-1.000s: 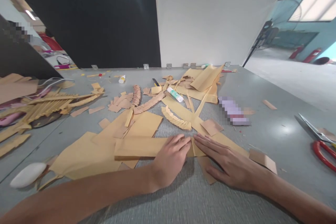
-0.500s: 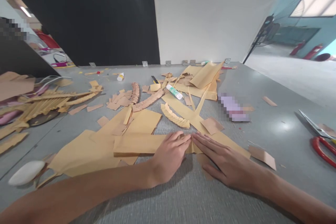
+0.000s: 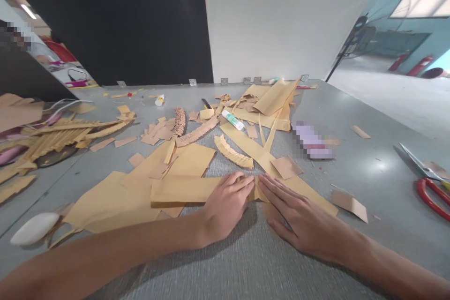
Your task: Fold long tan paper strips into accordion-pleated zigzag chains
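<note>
A folded strip of brown kraft paper (image 3: 186, 190) lies across the table in front of me. My left hand (image 3: 227, 206) is closed on the strip near its right part, fingers curled over it. Flat on the strip's right end rests my right hand (image 3: 297, 213), its fingers stretched out and pointing toward the left hand. The fingertips of both hands are close but slightly apart. Just beyond them are a pleated curved paper strip (image 3: 232, 153) and a small brown paper piece (image 3: 286, 167). The paper under my fingers is partly hidden.
A glue stick (image 3: 232, 120) lies among paper scraps. To the right are a blurred purple object (image 3: 312, 140) and red-handled scissors (image 3: 431, 194). A white rounded object (image 3: 35, 228) sits at left, near more cut paper (image 3: 105, 206). Black and white panels (image 3: 274, 23) stand behind.
The gap between my fingertips has widened slightly. Both hands stay on the folded paper, and the whole view has shifted a little.
</note>
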Demonstrator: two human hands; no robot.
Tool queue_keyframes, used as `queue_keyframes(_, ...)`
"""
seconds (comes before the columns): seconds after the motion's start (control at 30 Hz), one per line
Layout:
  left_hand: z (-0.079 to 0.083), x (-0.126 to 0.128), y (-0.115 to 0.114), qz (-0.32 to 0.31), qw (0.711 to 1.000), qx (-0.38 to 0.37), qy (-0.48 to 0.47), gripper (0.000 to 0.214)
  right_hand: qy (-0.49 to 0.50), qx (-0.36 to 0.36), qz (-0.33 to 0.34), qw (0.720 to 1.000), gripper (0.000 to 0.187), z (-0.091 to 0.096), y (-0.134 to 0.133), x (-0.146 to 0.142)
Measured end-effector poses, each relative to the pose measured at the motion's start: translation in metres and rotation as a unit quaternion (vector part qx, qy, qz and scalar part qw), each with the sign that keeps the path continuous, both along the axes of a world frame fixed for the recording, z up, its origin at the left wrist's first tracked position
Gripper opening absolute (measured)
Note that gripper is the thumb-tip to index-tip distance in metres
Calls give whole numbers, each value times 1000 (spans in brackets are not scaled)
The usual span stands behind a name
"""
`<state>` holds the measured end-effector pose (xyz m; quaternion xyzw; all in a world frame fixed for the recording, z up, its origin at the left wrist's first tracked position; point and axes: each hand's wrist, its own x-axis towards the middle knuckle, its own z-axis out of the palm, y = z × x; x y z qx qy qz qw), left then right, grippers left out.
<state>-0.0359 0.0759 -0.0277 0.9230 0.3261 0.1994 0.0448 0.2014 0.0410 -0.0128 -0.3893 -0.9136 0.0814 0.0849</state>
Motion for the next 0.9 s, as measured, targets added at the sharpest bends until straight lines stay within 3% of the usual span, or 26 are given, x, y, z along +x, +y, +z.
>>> queue_keyframes(0.2,-2,-1,1,3,1000,5,-8,40,17,-3,-5,1000,74,-4,2,3)
queue_keyframes(0.37,-2,-2,0,10,1000,4,-18,36,58,41,9,997,76,-4,1,5)
queue_keyframes(0.5,-3,-1,0,27,998,50,-36,34,61,13,41,997,73,-2,2,5)
queue_keyframes(0.6,-7,-1,0,6,997,73,-39,31,67,-2,36,997,71,-1,3,5)
queue_keyframes(0.9,-11,4,-1,32,997,34,-64,31,67,19,34,997,70,-4,3,3)
